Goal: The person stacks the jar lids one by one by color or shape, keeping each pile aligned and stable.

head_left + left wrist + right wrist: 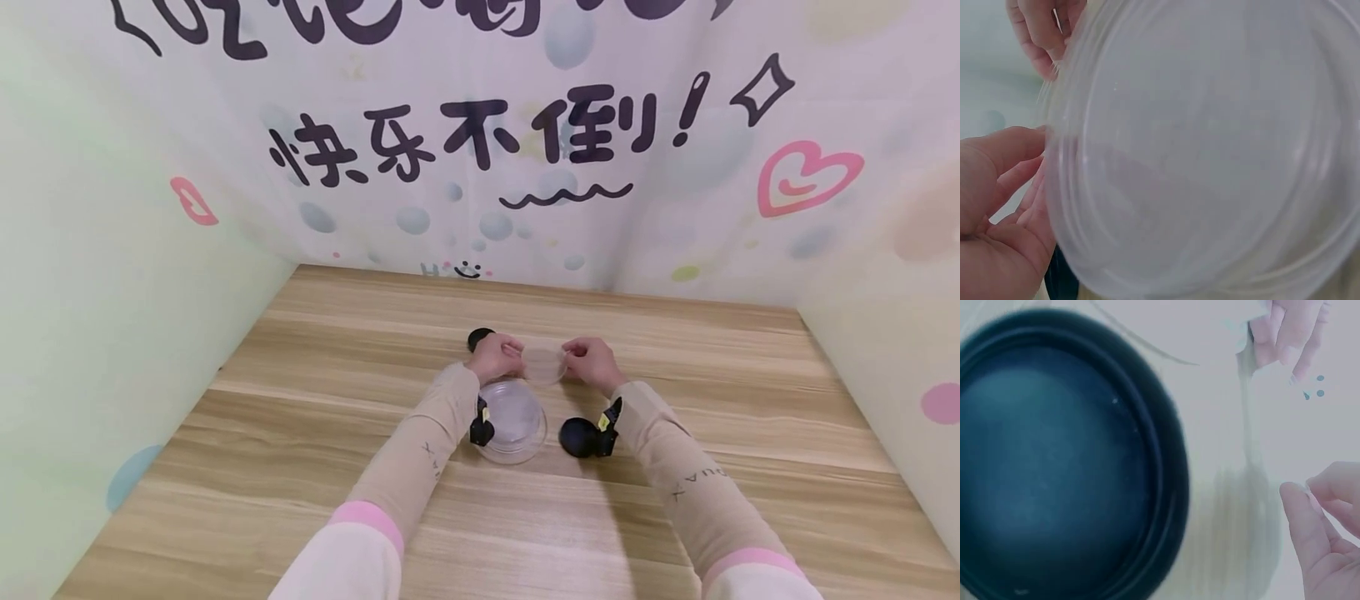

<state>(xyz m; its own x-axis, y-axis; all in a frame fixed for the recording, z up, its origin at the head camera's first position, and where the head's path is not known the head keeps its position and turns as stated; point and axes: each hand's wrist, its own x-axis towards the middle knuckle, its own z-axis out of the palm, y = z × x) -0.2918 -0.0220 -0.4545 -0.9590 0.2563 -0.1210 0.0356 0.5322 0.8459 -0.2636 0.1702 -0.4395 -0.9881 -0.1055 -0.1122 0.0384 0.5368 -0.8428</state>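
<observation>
Both hands hold a thin, see-through round plastic lid [543, 364] between them, over the table. My left hand [498, 357] pinches its left edge; my right hand [592, 365] grips the opposite edge between thumb and forefinger, as the right wrist view shows of the right hand [1329, 531]. Just below the left hand stands a clear round plastic container [512, 421], which fills most of the left wrist view as a large clear rim and face [1197, 150]. By the right wrist lies a black round bowl-like piece [579, 437], large in the right wrist view.
Another black round piece [480, 337] lies behind the left hand, partly hidden by it. The wood-grain table [360, 350] meets a printed cloth wall [420, 225] at the back, with side walls left and right.
</observation>
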